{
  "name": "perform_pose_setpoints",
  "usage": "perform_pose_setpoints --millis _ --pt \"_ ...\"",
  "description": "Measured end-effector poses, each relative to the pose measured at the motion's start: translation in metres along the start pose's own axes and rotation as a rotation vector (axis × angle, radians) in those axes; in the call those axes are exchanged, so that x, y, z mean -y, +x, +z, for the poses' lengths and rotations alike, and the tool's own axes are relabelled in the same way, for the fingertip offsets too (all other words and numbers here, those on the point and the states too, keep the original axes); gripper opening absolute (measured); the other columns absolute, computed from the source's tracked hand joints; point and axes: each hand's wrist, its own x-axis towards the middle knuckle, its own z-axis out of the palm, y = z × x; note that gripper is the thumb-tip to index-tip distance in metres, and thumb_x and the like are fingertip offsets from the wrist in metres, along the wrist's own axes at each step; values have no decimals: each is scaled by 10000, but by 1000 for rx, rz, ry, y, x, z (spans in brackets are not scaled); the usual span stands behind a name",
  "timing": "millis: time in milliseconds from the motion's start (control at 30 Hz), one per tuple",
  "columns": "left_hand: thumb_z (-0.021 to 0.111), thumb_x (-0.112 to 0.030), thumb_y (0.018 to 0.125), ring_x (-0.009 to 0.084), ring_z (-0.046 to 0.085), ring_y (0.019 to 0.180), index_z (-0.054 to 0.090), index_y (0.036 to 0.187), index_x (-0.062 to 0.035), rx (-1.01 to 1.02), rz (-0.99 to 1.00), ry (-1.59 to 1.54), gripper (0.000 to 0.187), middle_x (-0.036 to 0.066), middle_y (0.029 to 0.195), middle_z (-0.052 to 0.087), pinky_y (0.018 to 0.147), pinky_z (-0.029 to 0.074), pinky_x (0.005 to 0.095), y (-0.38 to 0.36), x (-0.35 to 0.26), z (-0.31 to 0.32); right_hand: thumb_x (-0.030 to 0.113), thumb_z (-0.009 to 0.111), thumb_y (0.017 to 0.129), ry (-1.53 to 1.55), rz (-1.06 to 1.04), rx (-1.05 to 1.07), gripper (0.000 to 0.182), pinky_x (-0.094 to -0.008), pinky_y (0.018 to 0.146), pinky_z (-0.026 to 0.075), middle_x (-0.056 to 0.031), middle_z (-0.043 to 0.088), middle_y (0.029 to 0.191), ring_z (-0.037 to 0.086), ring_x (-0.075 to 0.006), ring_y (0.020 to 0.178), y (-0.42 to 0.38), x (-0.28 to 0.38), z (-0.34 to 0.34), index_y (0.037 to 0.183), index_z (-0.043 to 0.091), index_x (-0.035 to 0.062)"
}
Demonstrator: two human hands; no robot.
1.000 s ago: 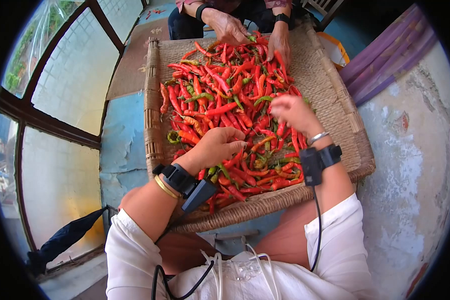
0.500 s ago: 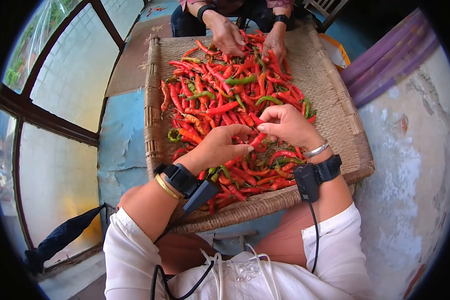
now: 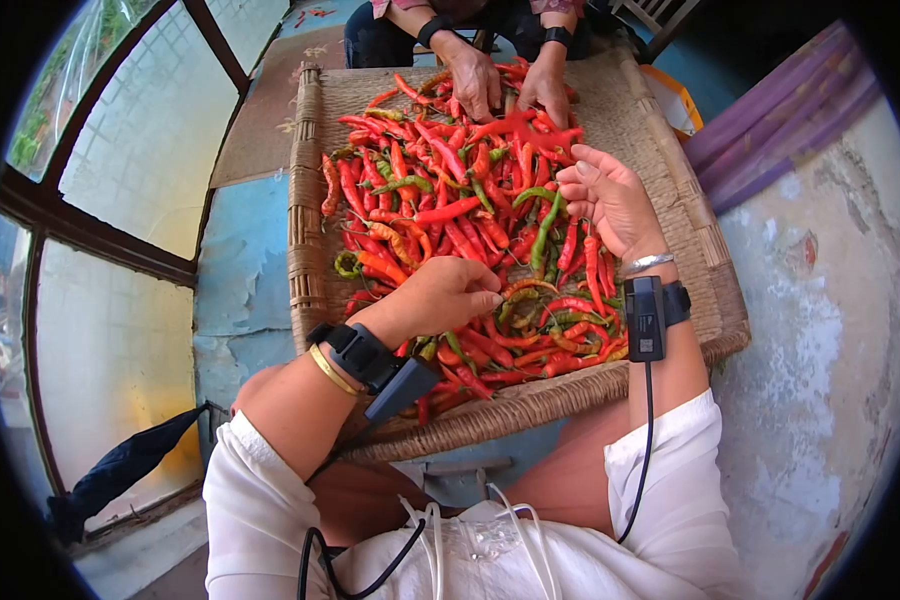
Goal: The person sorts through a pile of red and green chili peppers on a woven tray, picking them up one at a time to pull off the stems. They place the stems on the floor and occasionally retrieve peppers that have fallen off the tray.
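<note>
Red, orange and a few green chili peppers (image 3: 448,210) lie heaped on a rectangular woven tray (image 3: 685,240). Over the lower middle of the heap is my left hand (image 3: 445,297), its fingers curled towards the thumb; what it holds, if anything, is hidden. My right hand (image 3: 615,205) hovers above the right side of the heap, palm turned inwards, fingers apart and nothing visible in them. A motion-blurred red pepper (image 3: 535,132) shows up and to the left of its fingertips, just below the other person's hands.
Another person's hands (image 3: 475,82) touch peppers at the far end of the tray. Framed windows (image 3: 120,130) are on the left, with a dark folded umbrella (image 3: 135,465) below. A purple cloth (image 3: 790,110) hangs by the worn wall (image 3: 790,330) on the right.
My right hand has moved up and right, away from my left hand, and its fingers have opened. The red pepper between my hands is gone from there. The other person's hands have shifted slightly.
</note>
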Motion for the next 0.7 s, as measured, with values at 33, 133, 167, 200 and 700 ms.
perform_pose_setpoints --millis 33,133,167,200,700 --pt "587 -164 803 148 592 693 575 940 26 1 0 2 234 90 742 618 631 467 269 0 0 0 123 567 801 2 -1 -1 142 -170 478 434 -50 599 725 553 -59 579 1 -3 -3 884 580 9" --pt "586 -163 800 154 594 702 575 943 24 -17 21 -3 236 93 742 617 632 468 276 0 1 -2 135 582 784 -797 -24 304 137 -212 497 450 -25 600 721 553 -70 563 3 -25 -9 847 607 15" --pt "579 -149 812 116 562 690 575 951 17 -14 12 23 216 57 749 603 615 456 255 0 0 -2 119 597 743 -987 -69 357 125 -272 545 466 -56 611 733 582 -131 612 1 -34 -7 820 614 23" --pt "572 -134 825 78 531 679 574 960 9 -12 2 48 197 22 755 588 598 443 234 0 0 -2 109 603 718 -1122 -249 441 137 -307 588 471 -78 612 747 589 -177 667 1 -47 -7 834 612 38" --pt "590 -105 797 95 551 682 565 975 6 -112 107 159 211 58 762 603 609 460 257 -1 1 -2 68 596 648 -1736 -418 427 63 -393 627 452 -113 564 716 564 -290 723 -20 -49 8 685 546 56"
